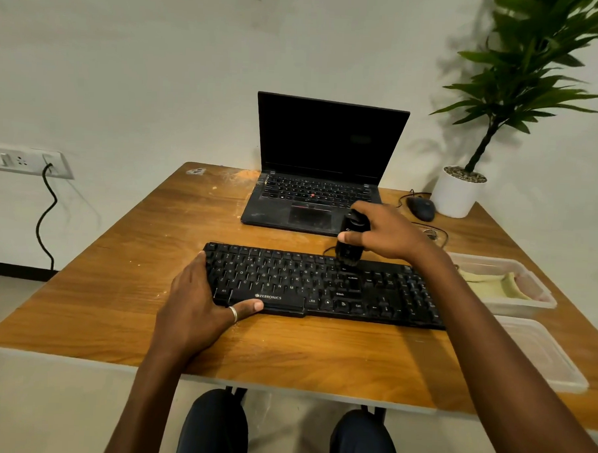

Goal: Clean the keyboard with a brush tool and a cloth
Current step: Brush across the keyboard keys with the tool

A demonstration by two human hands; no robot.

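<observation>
A black keyboard (315, 285) lies across the middle of the wooden table (122, 307). My left hand (198, 300) grips its front left corner, thumb along the front edge. My right hand (389, 233) holds a black brush tool (351, 240) upright, its bristles touching the keys at the keyboard's far edge, right of centre. A yellowish cloth (490, 286) lies inside a clear plastic container (527, 306) to the right of the keyboard.
An open black laptop (324, 165) stands behind the keyboard. A wired mouse (421, 208) and a white potted plant (458, 194) sit at the back right. The container's clear lid (542, 356) lies near the front right edge. A wall socket (26, 161) with cable is at left.
</observation>
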